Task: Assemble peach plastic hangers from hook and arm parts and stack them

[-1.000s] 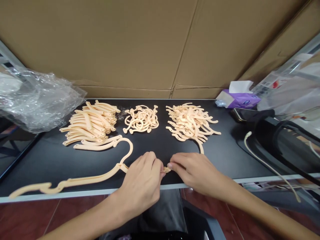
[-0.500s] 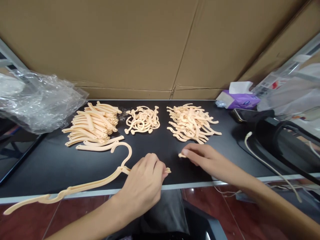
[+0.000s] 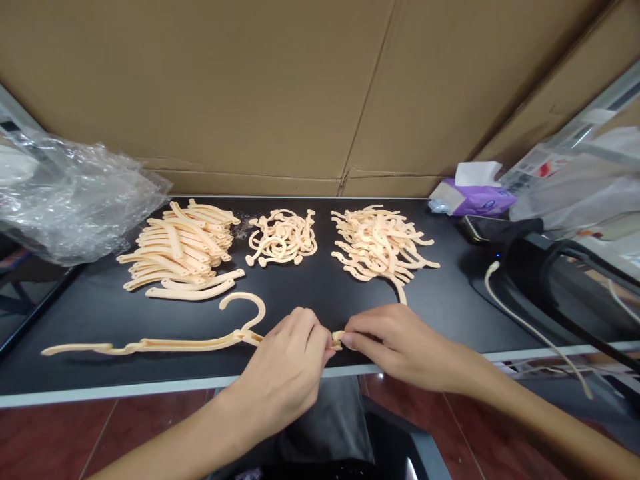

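Note:
A cream plastic hanger [image 3: 193,345] with a curved hook lies along the front of the black table, its left arm stretching left. My left hand [image 3: 290,360] is closed around its right arm, hiding most of it; the arm's open tip shows just past my fingers. My right hand [image 3: 395,343] pinches a curved hanger end piece [image 3: 401,292], whose far end sticks out above my knuckles. Its near end meets the tip of the hanger's arm between the two hands. The fingers partly hide whether the two are joined.
Behind lie three piles: straight hanger arms [image 3: 180,247], hooks [image 3: 283,237] and curved end pieces [image 3: 377,240]. Crinkled clear plastic [image 3: 80,200] is at left. A purple tissue pack [image 3: 473,197], a phone [image 3: 477,229] and a white cable [image 3: 530,327] are at right. Cardboard [image 3: 240,87] stands behind.
My right hand has moved left and down, bringing its end piece to the hanger's right arm. The hanger's left arm has swung up onto the table; my left hand keeps its grip.

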Action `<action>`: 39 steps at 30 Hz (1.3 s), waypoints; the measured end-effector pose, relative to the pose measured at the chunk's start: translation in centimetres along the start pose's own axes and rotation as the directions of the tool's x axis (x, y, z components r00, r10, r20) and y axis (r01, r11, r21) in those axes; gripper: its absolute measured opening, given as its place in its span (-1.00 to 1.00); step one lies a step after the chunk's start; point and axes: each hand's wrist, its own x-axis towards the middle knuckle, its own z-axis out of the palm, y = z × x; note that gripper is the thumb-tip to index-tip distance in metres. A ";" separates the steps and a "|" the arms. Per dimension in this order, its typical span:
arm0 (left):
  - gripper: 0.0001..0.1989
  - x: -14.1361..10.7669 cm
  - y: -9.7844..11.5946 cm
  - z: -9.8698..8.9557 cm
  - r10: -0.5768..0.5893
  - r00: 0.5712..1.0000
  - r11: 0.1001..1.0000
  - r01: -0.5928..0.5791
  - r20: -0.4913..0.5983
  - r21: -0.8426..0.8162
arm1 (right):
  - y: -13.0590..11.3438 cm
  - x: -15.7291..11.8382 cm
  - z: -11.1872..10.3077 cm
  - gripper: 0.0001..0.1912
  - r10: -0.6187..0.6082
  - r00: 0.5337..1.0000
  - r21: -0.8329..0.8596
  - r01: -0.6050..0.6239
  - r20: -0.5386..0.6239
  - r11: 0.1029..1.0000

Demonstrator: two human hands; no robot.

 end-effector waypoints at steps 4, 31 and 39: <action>-0.83 0.1 -0.1 -0.2 0.010 1.000 1.000 -0.010 0.005 -0.010 | 0.4 0.2 -0.3 -0.58 -0.001 0.999 0.112 -0.005 0.053 0.994; -0.88 0.6 -0.8 -0.8 -0.076 0.995 0.960 0.091 0.067 -0.265 | 0.2 -1.4 1.4 -0.67 -0.282 0.959 -0.569 0.213 -0.035 0.794; -0.90 -0.5 -0.2 -0.8 0.000 0.996 0.999 -0.004 -0.093 -0.051 | 0.3 -2.3 2.7 -0.75 -0.268 0.943 -0.442 0.158 -0.197 0.883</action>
